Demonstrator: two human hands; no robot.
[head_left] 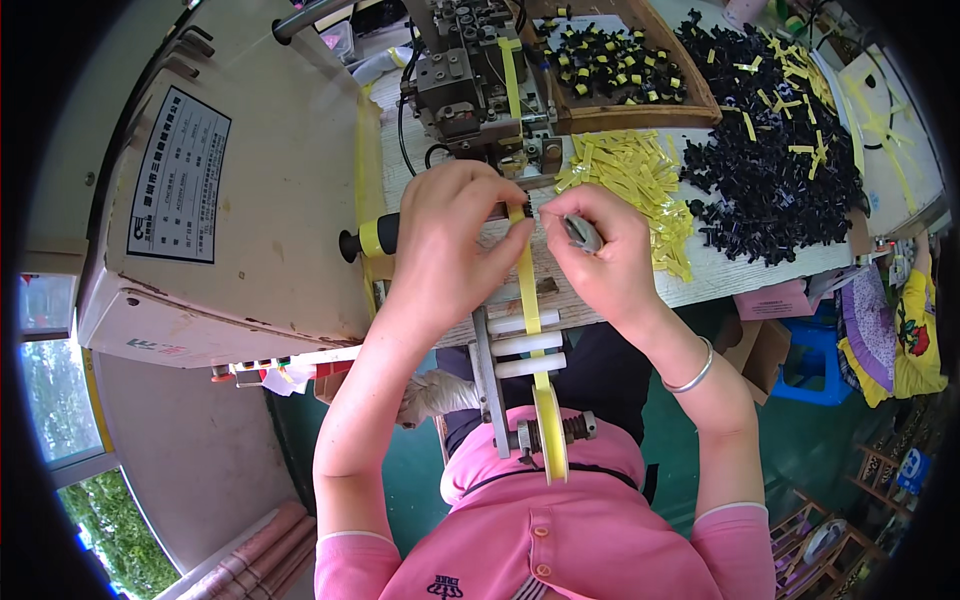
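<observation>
My left hand [450,240] is closed, thumb and index finger at a strip of yellow tape [529,290]. A small dark piece shows at the tape's upper end, mostly hidden by the fingertips. Just right of it, my right hand [602,245] is closed around a small grey metal tool [582,234], its exact kind hidden by the fingers. The tape runs down over white rollers [527,344] to a yellow tape roll [552,440] on a metal bracket [488,385] in front of my body.
A metal machine [460,85] stands beyond my hands, beside a beige cabinet [270,180]. On the table are cut yellow strips [625,175], a large heap of black plastic parts [770,190] and a wooden tray [700,100] with yellow-taped parts. A blue stool [812,365] stands right.
</observation>
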